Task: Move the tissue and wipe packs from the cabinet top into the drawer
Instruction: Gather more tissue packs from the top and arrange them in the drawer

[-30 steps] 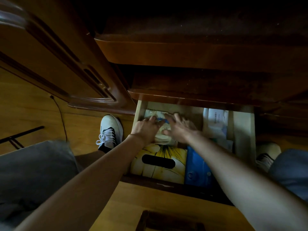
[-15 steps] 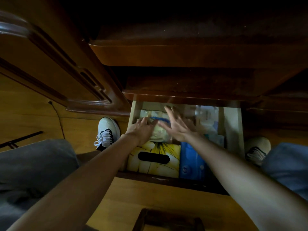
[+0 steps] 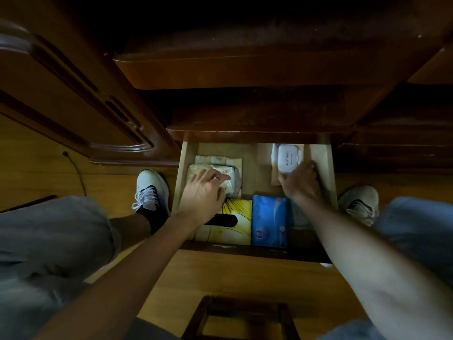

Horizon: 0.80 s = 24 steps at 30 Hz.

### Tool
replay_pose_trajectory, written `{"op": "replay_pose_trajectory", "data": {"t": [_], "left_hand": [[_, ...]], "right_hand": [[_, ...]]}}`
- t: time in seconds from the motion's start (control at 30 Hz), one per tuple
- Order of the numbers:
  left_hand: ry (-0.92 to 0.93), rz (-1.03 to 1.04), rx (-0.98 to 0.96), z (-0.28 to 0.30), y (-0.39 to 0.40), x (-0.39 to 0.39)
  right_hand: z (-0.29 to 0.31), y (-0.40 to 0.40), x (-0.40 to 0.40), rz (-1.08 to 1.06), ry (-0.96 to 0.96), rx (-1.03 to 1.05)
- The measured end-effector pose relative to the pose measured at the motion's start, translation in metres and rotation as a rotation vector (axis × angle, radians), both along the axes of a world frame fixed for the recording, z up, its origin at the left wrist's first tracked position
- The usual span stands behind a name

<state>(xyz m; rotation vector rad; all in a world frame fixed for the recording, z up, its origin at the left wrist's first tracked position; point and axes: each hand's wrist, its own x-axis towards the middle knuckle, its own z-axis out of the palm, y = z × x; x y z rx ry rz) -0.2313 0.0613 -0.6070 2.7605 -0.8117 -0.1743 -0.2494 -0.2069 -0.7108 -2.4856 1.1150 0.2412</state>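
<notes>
The pale wooden drawer (image 3: pixel 181 173) stands pulled out below the dark cabinet. My left hand (image 3: pixel 204 192) rests on a beige wipe pack (image 3: pixel 231 180) at the drawer's left, fingers spread over it. Behind that pack lie small tissue packs (image 3: pixel 218 159). My right hand (image 3: pixel 300 182) grips a white wipe pack with a lid (image 3: pixel 288 158) at the drawer's back right. A yellow tissue box (image 3: pixel 237 224) and a blue tissue pack (image 3: pixel 269 220) lie at the drawer's front.
The dark cabinet top (image 3: pixel 245 69) overhangs the drawer. My white shoes (image 3: pixel 150 190) stand on the wooden floor either side of the drawer. A dark stool frame (image 3: pixel 242 317) is at the bottom. A cable (image 3: pixel 78 173) runs along the floor left.
My right hand left the beige pack and moved right to the white lidded wipe pack. My left hand stayed on the beige pack. The view shifted slightly.
</notes>
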Motion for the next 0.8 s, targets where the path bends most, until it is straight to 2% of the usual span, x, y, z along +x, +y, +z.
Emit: {"op": "replay_pose_trajectory", "data": {"t": [0.13,0.23,0.3,0.4,0.47,0.57,0.63,0.7,0.73,0.77,0.8], "left_hand": [[0.008,-0.074,-0.062,-0.002,0.001,-0.014],[0.081,-0.041,-0.065,-0.003,-0.008,-0.012],[0.171,0.054,-0.143,-0.002,-0.021,-0.008],[0.419,0.239,-0.296,0.004,-0.045,-0.002],[0.595,0.368,-0.411,0.006,-0.06,0.002],[0.793,0.524,-0.573,0.005,-0.076,0.007],[0.847,0.59,-0.657,0.002,-0.077,0.007],[0.869,0.649,-0.716,0.0,-0.072,0.008],[0.878,0.678,-0.742,0.0,-0.069,0.008],[0.884,0.702,-0.762,-0.001,-0.065,0.009],[0.887,0.721,-0.775,0.0,-0.062,0.009]], "right_hand": [[-0.001,0.004,0.006,-0.115,-0.072,0.097],[0.003,0.003,0.008,0.006,-0.122,0.255],[0.014,0.002,0.007,0.004,-0.203,0.458],[0.038,-0.005,0.003,-0.083,-0.277,0.793],[0.052,-0.01,-0.005,-0.011,-0.213,0.982],[0.07,-0.011,-0.017,0.118,0.031,1.141],[0.07,-0.008,-0.021,0.181,0.052,1.15],[0.065,-0.006,-0.025,0.1,-0.053,1.051],[0.058,-0.009,-0.027,0.106,-0.074,0.856],[0.051,-0.014,-0.028,0.216,-0.021,0.571],[0.045,-0.019,-0.03,0.389,0.118,0.289]]}}
